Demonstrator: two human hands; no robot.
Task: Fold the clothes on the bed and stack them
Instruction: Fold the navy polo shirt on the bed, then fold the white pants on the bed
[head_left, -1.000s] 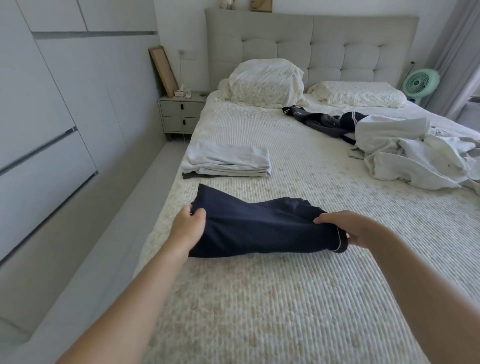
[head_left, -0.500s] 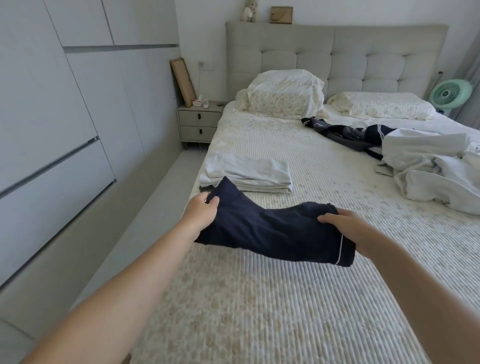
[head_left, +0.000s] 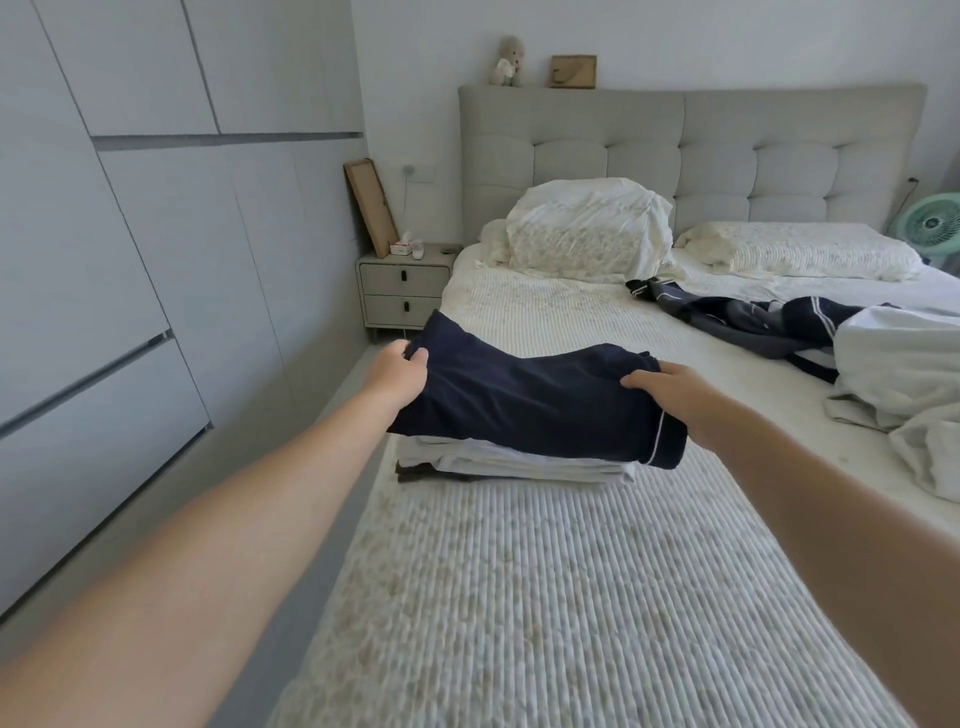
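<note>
A folded navy garment with white piping lies across the top of a stack of folded white clothes near the bed's left edge. My left hand grips its left end. My right hand holds its right end, fingers curled over the top. An unfolded dark navy garment lies further up the bed on the right. A heap of crumpled white clothes sits at the right edge of view.
The bed has a ribbed cream cover. Two pillows lie by the padded headboard. A nightstand stands left of the bed, wardrobe doors line the left wall, and a green fan stands at far right.
Both hands carried the folded navy garment forward from the near part of the bed and onto the white stack. The camera has moved closer to the stack.
</note>
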